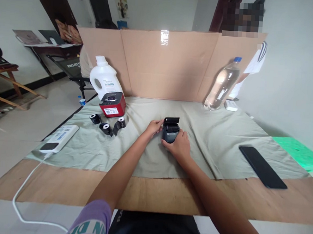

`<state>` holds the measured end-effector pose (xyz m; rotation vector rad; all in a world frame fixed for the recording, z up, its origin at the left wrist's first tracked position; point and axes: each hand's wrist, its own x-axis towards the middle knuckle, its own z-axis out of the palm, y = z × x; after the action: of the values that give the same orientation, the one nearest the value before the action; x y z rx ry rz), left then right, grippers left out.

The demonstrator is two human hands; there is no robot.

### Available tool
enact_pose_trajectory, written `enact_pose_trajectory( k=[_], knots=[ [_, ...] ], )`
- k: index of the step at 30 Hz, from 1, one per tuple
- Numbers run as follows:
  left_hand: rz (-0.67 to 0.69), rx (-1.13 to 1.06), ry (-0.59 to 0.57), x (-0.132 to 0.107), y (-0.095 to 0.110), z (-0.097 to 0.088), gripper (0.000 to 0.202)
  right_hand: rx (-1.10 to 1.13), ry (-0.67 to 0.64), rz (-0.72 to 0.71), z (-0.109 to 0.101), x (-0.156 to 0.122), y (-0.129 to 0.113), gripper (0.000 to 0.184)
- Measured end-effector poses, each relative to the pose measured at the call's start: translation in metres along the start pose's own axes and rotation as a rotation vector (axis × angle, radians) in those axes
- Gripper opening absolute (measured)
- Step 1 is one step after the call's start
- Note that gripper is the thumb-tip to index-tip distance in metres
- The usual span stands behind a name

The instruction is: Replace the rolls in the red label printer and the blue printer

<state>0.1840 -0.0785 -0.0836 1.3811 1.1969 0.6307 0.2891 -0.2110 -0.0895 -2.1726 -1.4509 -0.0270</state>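
Note:
A small dark portable label printer (170, 134) rests on the cloth in the middle, its black lid (172, 120) raised and a dark roll showing inside. My right hand (180, 146) grips the printer's body from the near right side, thumb along its front. At the lid's left edge, my left hand (155, 127) has its fingers pinched together; the lid appears to be between them, though the fingertips are partly hidden. Several black paper rolls with white cores, among them a roll (106, 128) with a loose strip, lie to the left of my hands.
A red and black box-shaped device (113, 105) stands before a white jug (105, 78) at left. A white power strip (59, 138) lies nearer me. To the right are a water bottle (223, 85) and a black phone (262, 167). A cardboard screen (166, 66) closes off the back; people sit beyond.

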Motion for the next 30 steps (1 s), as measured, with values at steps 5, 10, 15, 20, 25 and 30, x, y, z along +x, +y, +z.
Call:
enact_pose_trajectory(
  k=[5, 10, 15, 20, 25, 30],
  knots=[
    [0.166, 0.184, 0.191, 0.021, -0.012, 0.007, 0.050, -0.001, 0.021, -0.016, 0.001, -0.001, 0.001, 0.082],
    [0.219, 0.246, 0.313, 0.018, -0.012, 0.007, 0.036, 0.003, 0.024, -0.029, 0.002, 0.000, 0.003, 0.086],
    [0.487, 0.493, 0.211, -0.002, 0.012, 0.001, 0.020, 0.023, 0.021, -0.033, 0.002, 0.000, 0.003, 0.087],
    [0.474, 0.745, -0.249, -0.009, 0.049, -0.005, 0.028, 0.048, 0.022, -0.038, 0.002, 0.000, 0.003, 0.086],
    [0.453, 0.971, -0.311, -0.009, 0.077, 0.001, 0.024, 0.059, 0.000, -0.027, -0.001, 0.000, 0.003, 0.085],
    [0.410, 1.082, -0.246, -0.005, 0.087, 0.005, 0.032, 0.052, 0.003, -0.026, 0.001, 0.000, 0.004, 0.088]
  ],
)
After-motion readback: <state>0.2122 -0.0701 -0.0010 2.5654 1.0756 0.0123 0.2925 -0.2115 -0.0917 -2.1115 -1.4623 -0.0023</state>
